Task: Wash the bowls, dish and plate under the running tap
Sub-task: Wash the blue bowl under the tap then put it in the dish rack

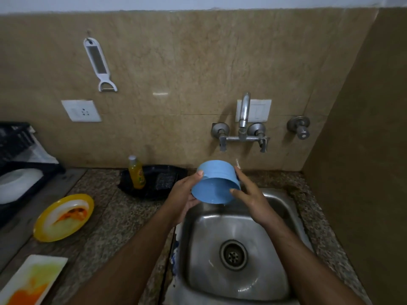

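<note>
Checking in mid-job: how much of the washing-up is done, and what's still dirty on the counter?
Possibly done: a white bowl sits in the black rack, though its cleanliness can't be judged. In hand: the left hand and right hand hold the blue bowl tipped over the sink, water dripping out. Left: the yellow plate and white dish, both with orange residue.

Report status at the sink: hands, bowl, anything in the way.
Left hand and right hand both gripping blue bowl, tilted over sink. Yellow plate and white dish soiled, waiting on counter. Nothing blocking.
</note>
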A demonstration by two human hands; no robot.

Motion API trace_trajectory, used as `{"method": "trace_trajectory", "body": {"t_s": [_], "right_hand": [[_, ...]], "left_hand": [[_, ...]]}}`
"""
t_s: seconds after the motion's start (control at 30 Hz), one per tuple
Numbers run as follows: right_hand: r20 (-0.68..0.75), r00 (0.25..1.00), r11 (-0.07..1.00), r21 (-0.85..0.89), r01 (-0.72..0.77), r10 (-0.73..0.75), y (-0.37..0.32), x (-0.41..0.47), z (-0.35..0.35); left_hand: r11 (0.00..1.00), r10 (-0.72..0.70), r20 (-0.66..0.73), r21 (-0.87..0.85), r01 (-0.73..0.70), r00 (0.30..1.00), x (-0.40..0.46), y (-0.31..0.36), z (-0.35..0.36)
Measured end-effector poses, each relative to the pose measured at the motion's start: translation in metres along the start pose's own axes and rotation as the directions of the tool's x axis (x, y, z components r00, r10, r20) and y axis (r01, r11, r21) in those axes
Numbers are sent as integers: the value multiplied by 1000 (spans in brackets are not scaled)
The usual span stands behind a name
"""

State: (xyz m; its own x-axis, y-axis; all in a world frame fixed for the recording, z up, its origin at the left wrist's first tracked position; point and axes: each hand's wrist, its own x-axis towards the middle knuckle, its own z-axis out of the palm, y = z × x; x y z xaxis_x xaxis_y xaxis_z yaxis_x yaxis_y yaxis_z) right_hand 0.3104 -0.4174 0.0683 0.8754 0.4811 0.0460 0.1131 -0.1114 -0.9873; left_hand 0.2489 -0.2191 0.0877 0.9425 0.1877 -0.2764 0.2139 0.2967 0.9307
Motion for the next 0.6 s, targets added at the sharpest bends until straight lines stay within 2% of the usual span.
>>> {"method": "trace_trajectory", "body": {"t_s": [0.1, 0.13, 0.23, 0.43, 0.5, 0.6], "right_hand": [[54, 993, 954, 278, -114, 103, -6, 13, 22], [98, 988, 942, 305, -141, 117, -7, 18, 34], [190, 972, 960, 214, -181, 141, -12, 29, 79], [315, 938, 971, 135, -196, 146, -37, 51, 180], [337, 935, 983, 107, -152, 108, -44, 59, 222], [407, 913, 993, 109, -32, -16, -50, 72, 290]], "left_hand": [[995, -22, 23, -96, 24, 999, -12, 1, -24], [995, 4, 29, -102, -1, 1000, -17, 1, -34], [993, 109, -9, -41, -110, 994, -31, 0, -72], [961, 166, -75, 235, -144, 983, -78, 16, -171], [918, 190, -91, 368, -145, 977, -94, 31, -210], [798, 324, -286, 594, -99, 902, -121, 60, -277]]}}
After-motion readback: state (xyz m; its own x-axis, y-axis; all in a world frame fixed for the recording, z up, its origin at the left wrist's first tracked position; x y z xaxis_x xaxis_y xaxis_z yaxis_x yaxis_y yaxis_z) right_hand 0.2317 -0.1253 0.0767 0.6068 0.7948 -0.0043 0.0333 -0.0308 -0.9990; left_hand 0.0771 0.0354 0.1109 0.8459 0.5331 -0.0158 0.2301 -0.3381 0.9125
